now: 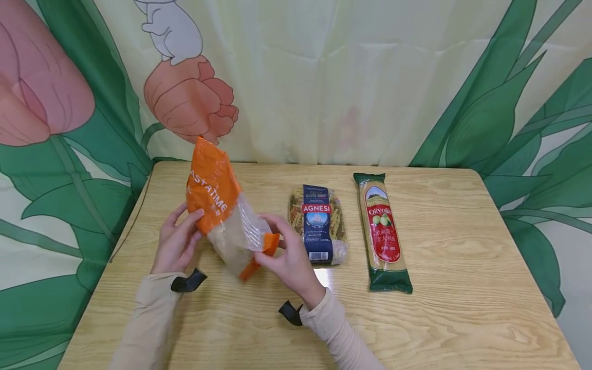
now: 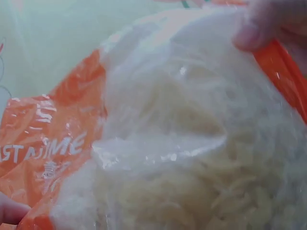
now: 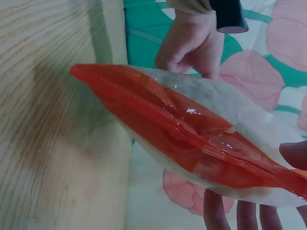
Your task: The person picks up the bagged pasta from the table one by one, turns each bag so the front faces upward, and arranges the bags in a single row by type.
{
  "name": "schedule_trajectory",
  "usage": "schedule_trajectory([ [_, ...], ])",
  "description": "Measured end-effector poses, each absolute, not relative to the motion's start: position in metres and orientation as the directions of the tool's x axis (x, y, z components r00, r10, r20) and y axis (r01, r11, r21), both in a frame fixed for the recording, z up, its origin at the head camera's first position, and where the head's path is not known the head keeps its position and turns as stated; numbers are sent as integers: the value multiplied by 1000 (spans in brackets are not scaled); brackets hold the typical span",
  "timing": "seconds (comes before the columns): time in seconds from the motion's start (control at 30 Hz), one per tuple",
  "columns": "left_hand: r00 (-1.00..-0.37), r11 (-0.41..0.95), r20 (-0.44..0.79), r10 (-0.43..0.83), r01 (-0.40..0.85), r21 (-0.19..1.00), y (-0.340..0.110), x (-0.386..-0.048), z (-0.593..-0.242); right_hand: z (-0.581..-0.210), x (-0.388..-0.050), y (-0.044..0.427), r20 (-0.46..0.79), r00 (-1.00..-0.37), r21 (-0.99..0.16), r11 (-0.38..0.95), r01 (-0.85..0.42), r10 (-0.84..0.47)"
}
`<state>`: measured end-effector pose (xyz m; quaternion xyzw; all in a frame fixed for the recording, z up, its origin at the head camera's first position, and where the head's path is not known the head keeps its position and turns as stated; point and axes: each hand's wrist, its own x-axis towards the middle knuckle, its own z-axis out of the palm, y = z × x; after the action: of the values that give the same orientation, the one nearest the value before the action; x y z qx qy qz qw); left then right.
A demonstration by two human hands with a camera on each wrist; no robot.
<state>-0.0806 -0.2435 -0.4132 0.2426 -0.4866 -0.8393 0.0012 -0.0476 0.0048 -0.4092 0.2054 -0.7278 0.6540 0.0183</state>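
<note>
A pasta bag (image 1: 215,180) with an orange top marked "ASTATIME" and a clear middle is held tilted above the table's left half. My left hand (image 1: 178,240) grips its left side near the orange part, thumb on the front. At the opposite lower end, my right hand (image 1: 292,259) pinches the orange-edged corner between thumb and fingers. Pale pasta pieces (image 2: 230,191) show through the clear plastic in the left wrist view. The right wrist view looks along the bag's orange end seam (image 3: 168,120).
Right of the bag lies an Agnesi pasta pack (image 1: 317,226) with a dark blue label. Farther right is a long green-ended Olivoila spaghetti pack (image 1: 383,234). Both rest on the wooden table (image 1: 462,288), and a flower-printed curtain (image 1: 361,92) hangs behind.
</note>
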Motion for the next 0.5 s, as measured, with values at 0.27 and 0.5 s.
schedule_trajectory([
  [0.27, -889, -551, -365, -278, -164, 818, -243, -79, -398, -410, -52, 10, 272, -932, -954, 59, -293, -238],
  [0.5, -907, -559, -288, -305, -75, 826, -248, -79, -391, -415, -55, 13, 242, -941, -963, 63, -264, -238],
])
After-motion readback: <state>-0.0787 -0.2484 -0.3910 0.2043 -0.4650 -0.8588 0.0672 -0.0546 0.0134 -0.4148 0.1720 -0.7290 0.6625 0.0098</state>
